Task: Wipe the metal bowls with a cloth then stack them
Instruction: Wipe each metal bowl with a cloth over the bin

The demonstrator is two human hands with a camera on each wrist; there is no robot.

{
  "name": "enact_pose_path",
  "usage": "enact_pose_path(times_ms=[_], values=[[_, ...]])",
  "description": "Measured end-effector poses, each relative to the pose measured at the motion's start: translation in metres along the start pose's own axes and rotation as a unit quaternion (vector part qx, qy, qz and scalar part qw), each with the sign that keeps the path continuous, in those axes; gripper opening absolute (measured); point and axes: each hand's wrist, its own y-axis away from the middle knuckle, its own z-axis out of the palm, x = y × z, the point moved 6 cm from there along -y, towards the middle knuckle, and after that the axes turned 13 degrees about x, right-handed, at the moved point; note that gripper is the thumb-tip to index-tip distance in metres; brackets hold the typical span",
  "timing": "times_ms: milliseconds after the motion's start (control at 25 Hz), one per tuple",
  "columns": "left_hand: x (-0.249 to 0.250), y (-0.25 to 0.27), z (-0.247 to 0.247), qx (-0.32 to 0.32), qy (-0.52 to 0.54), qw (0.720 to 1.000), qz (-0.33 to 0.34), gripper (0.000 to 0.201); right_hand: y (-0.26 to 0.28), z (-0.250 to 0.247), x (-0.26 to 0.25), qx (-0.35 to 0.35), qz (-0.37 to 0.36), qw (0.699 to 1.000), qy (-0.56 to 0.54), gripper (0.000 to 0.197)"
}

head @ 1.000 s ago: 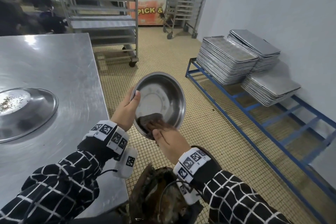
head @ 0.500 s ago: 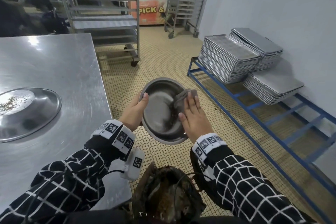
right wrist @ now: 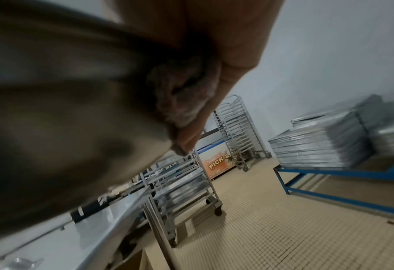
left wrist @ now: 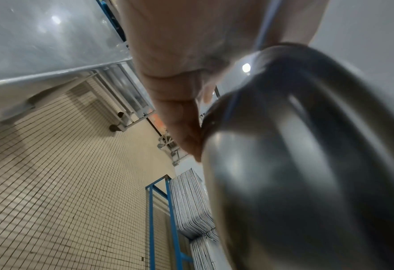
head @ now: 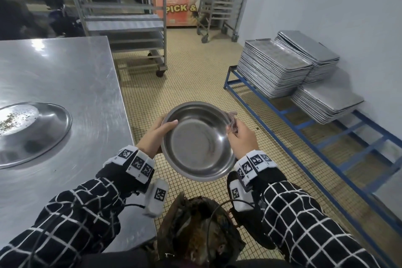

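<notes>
I hold a round metal bowl point(head: 196, 141) in the air over the tiled floor, its hollow facing up at me. My left hand point(head: 159, 135) grips its left rim, thumb inside. My right hand point(head: 240, 137) pinches a brownish cloth point(head: 232, 120) against the right rim. In the left wrist view the bowl's underside point(left wrist: 295, 164) fills the right side beside my fingers point(left wrist: 182, 118). In the right wrist view the cloth point(right wrist: 182, 91) is bunched under my fingers against the blurred bowl point(right wrist: 64, 91). A second wide metal bowl point(head: 32, 130) with crumbs sits on the steel table point(head: 65, 72).
The steel table's edge runs just left of my hands. A blue frame point(head: 304, 137) with stacks of metal trays point(head: 274, 69) lines the right wall. Wheeled tray racks point(head: 121, 17) stand at the back. A dark bin point(head: 195, 233) sits below my arms.
The cloth has moved from the bowl's lower inside, up its right side, to the right rim. The bowl has tipped from facing away to facing up at me.
</notes>
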Motion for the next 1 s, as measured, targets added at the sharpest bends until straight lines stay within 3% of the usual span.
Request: enact_pose_path(times_ms=[200, 360, 440, 560, 680, 840, 1000], values=[[0.016, 0.015, -0.005, 0.098, 0.069, 0.983, 0.136, 0.068, 0.014, -0.001, -0.01, 0.131, 0.058, 0.987, -0.072, 0.014], [0.021, 0.027, 0.0, 0.086, 0.085, 0.979, 0.166, 0.067, 0.021, -0.005, -0.018, 0.163, 0.059, 0.978, -0.113, 0.018], [0.017, 0.032, 0.006, 0.089, 0.053, 0.981, 0.164, 0.072, 0.023, -0.005, -0.02, 0.157, 0.061, 0.978, -0.125, 0.018], [0.01, 0.027, -0.001, 0.155, 0.048, 0.977, 0.137, 0.048, 0.028, 0.002, -0.019, 0.094, 0.061, 0.985, -0.134, 0.016], [0.01, 0.02, -0.011, 0.173, 0.058, 0.978, 0.104, 0.037, 0.033, 0.008, -0.013, 0.061, 0.042, 0.993, -0.094, 0.019], [0.015, 0.017, -0.015, 0.161, 0.029, 0.98, 0.117, 0.032, 0.045, 0.022, -0.031, 0.05, -0.077, 0.996, 0.009, 0.022], [0.023, 0.015, -0.01, 0.121, -0.013, 0.982, 0.147, 0.039, 0.095, 0.065, -0.062, -0.123, -0.292, 0.945, 0.075, 0.044]])
